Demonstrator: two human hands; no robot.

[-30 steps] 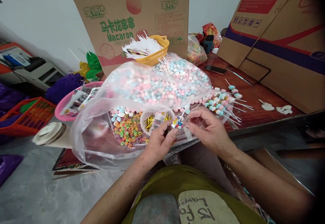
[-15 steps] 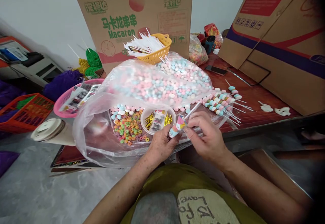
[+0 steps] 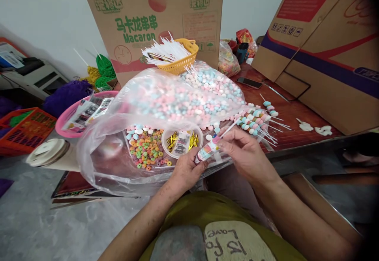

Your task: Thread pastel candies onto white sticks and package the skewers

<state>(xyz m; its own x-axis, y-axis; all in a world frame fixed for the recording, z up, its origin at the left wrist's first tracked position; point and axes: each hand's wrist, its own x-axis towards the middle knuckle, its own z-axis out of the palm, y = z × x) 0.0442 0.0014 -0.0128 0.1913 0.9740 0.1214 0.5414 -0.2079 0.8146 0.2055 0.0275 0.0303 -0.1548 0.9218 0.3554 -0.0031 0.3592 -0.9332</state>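
Between my two hands is a marshmallow skewer in a printed clear wrapper [image 3: 208, 149], tilted up to the right, its white stick poking out at the top. My left hand [image 3: 186, 171] is closed around the lower part of the wrapped skewer. With thumb and fingers, my right hand [image 3: 248, 155] pinches at its upper end, where the wrapper meets the stick. Just behind my left hand stands a round white tub [image 3: 163, 149] with gold twist ties [image 3: 171, 141] and printed wrappers [image 3: 182, 142]. Several unwrapped marshmallow skewers [image 3: 251, 122] lie beyond my right hand.
Loose marshmallows [image 3: 189, 99] fill a large clear plastic bag [image 3: 97, 150]. Ring-shaped cereal [image 3: 148, 150] lies left of the tub. A yellow basket [image 3: 180, 64] holds white sticks. Around stand a pink basket [image 3: 63, 121], a lidded cup [image 3: 53, 154], a phone [image 3: 249, 82] and cardboard boxes [image 3: 308, 51].
The wrapped skewer has turned slightly in my hands, and more of its printed wrapper shows. My right hand has shifted a little right, still at the stick end. The view has shifted slightly.
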